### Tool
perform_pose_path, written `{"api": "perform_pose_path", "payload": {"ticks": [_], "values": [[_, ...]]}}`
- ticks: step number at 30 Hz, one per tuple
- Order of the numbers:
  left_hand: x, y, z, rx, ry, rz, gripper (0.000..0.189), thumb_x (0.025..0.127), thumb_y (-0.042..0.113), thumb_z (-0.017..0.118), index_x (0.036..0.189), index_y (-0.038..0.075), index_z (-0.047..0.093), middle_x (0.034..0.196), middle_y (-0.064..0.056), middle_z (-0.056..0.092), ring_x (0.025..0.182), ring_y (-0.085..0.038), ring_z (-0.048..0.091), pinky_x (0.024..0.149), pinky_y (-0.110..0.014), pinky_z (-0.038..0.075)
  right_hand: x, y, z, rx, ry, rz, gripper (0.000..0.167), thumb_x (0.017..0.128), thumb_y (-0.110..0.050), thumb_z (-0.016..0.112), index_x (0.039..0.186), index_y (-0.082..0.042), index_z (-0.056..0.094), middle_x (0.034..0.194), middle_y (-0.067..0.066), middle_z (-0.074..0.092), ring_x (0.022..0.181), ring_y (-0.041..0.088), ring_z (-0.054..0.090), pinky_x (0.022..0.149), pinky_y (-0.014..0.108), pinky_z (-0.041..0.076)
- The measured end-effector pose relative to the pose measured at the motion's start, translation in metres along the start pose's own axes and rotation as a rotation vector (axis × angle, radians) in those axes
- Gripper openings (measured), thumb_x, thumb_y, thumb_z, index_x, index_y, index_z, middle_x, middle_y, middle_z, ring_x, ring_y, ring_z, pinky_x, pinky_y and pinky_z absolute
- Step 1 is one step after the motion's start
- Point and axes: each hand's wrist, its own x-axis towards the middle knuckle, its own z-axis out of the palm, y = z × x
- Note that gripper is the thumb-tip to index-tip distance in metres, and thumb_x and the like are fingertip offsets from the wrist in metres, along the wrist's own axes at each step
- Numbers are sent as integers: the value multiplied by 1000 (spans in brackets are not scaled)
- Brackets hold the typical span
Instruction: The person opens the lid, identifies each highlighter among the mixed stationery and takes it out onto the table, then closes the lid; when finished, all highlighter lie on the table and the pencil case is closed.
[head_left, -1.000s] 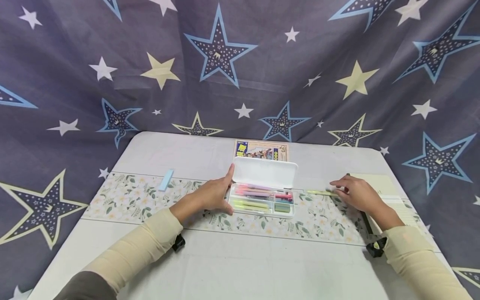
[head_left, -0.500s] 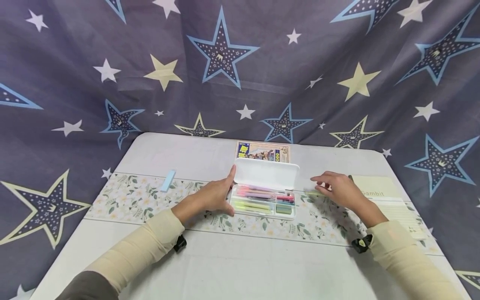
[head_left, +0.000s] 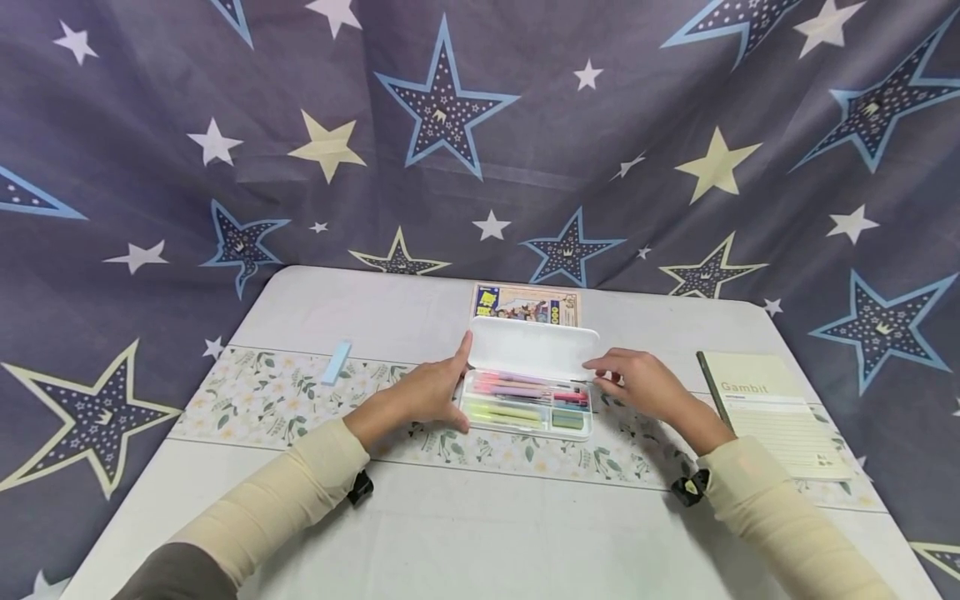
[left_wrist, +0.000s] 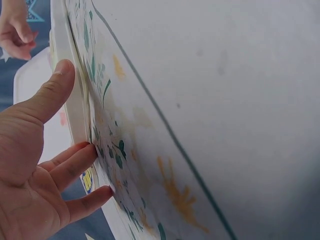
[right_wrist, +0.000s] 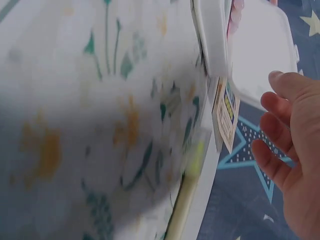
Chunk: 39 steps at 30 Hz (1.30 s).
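A white pencil case (head_left: 480, 427) lies with its lid (head_left: 532, 348) raised, holding pink pens (head_left: 517, 388), yellow pens (head_left: 504, 414) and a green block (head_left: 566, 418). My left hand (head_left: 423, 390) holds the case's left end, thumb at the front corner and index finger up by the lid. At the right end, my right hand (head_left: 648, 383) has its fingertips beside the lid's lower corner, fingers loosely bent around nothing. The right wrist view shows a pale yellow highlighter (right_wrist: 182, 205) with a clear cap on the table below that hand; in the head view the hand hides it.
Behind the case lies a printed booklet (head_left: 525, 303), partly covered by the lid. A light blue strip (head_left: 337, 362) rests at the left on the floral band. The notebook (head_left: 772, 417) sits at the right. A star-patterned curtain (head_left: 480, 200) hangs along the table's back edge.
My right hand has moved left from beside the notebook, over the yellow highlighter, to the case's right end. The notebook is now uncovered. My left hand has stayed at the case.
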Motion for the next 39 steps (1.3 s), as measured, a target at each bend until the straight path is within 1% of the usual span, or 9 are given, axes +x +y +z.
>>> {"api": "perform_pose_path", "payload": {"ticks": [5, 11, 17, 21, 24, 28, 34, 39], "values": [[0, -1, -1, -7, -6, 5, 155, 64, 50, 94, 161, 13, -21, 146, -9, 58, 131, -29, 59, 112, -43, 46, 7, -8, 8, 8, -24, -25, 25, 91, -17, 77, 115, -13, 78, 96, 2, 76, 71, 7, 63, 65, 30, 54], [0, -2, -2, -8, -10, 0, 155, 64, 50, 93, 161, 13, -21, 146, -8, 58, 130, -28, 59, 112, -43, 46, 17, -19, 16, 24, -46, -68, 23, 92, -18, 76, 115, -14, 78, 97, 1, 76, 74, 9, 65, 68, 31, 55], [0, -2, -2, -2, -4, -5, 155, 64, 51, 93, 161, 13, -22, 147, -9, 58, 133, -29, 58, 114, -43, 45, 27, -32, 21, 31, -59, -105, 23, 91, -20, 77, 113, -14, 79, 96, 0, 76, 74, 8, 64, 67, 28, 53], [-1, -3, -1, -2, -1, -2, 155, 63, 51, 94, 161, 13, -21, 144, -7, 59, 130, -27, 60, 112, -42, 47, 31, -38, 26, 27, -55, -127, 22, 91, -20, 77, 112, -16, 79, 95, -1, 76, 77, 10, 68, 70, 30, 57], [-1, -3, -1, -2, -2, -2, 156, 63, 51, 94, 161, 13, -21, 142, -5, 60, 127, -26, 61, 111, -41, 48, 33, -42, 29, 30, -52, -144, 21, 92, -19, 77, 112, -17, 79, 92, -3, 75, 72, 7, 64, 68, 29, 56], [-1, -3, 0, -4, -9, -5, 156, 63, 51, 94, 161, 14, -22, 141, -4, 60, 127, -25, 61, 111, -40, 48, 35, -46, 33, 24, -71, -146, 20, 93, -22, 75, 113, -18, 79, 89, -4, 73, 65, 3, 54, 62, 25, 50], [0, -2, 0, -11, -14, -10, 156, 62, 50, 94, 161, 14, -22, 142, -4, 60, 127, -26, 61, 112, -40, 47, 38, -50, 37, -9, -84, -146, 21, 93, -26, 76, 112, -20, 80, 91, -5, 74, 71, 5, 60, 64, 26, 53], [0, -1, 0, -16, -9, -11, 156, 62, 49, 95, 161, 15, -21, 142, -4, 61, 127, -26, 61, 112, -41, 47, 41, -52, 40, -33, -94, -147, 22, 91, -27, 78, 112, -20, 81, 90, -6, 73, 71, 5, 60, 64, 26, 53]]}}
